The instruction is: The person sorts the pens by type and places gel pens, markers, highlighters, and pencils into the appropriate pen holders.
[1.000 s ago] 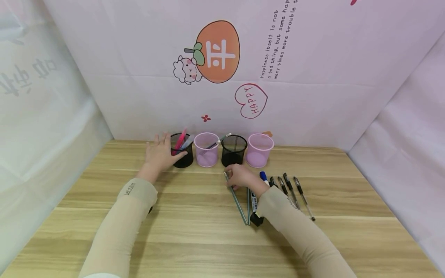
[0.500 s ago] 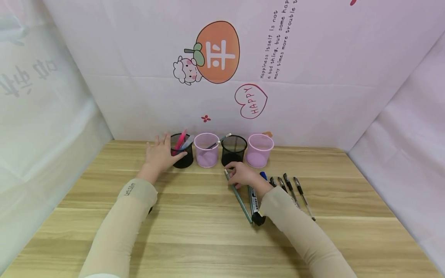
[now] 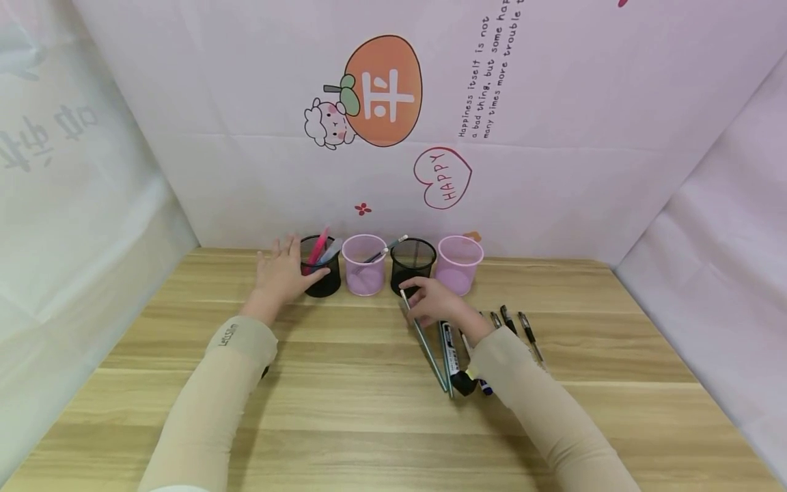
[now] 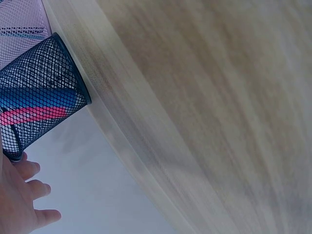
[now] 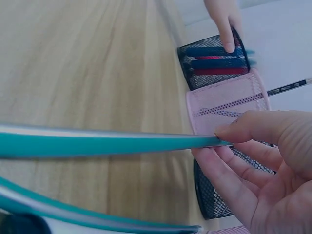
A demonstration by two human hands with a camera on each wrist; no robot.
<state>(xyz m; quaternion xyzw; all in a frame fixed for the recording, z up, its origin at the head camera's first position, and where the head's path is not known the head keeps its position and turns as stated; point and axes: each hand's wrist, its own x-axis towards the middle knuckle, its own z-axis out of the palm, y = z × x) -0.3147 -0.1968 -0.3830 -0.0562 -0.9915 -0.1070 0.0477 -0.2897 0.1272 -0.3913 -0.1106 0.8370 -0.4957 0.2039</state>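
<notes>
My right hand (image 3: 430, 301) pinches a green pencil (image 3: 432, 352) near its upper end, between thumb and fingers, in front of the right black mesh cup (image 3: 402, 280). The pencil slants down toward the table. A second green pencil (image 5: 102, 217) lies beside it, next to a black-ended marker (image 3: 451, 352). At the left, my left hand (image 3: 279, 273) rests against a black mesh pen cup (image 3: 323, 283), thumb across its front and the other fingers spread. Pink and blue pens (image 5: 217, 63) stand in that cup.
A pink mesh cup (image 3: 365, 281) between the black ones holds pencils, and another pink cup (image 3: 458, 277) ends the row at the right. Several black-capped pens (image 3: 527, 328) lie beside the right sleeve. A printed cloth wall (image 3: 270, 184) stands behind.
My right hand has moved slightly up and right with the pencil's upper end. The black-ended marker has shifted right, and a blue end now shows beside the sleeve. My left hand stays put.
</notes>
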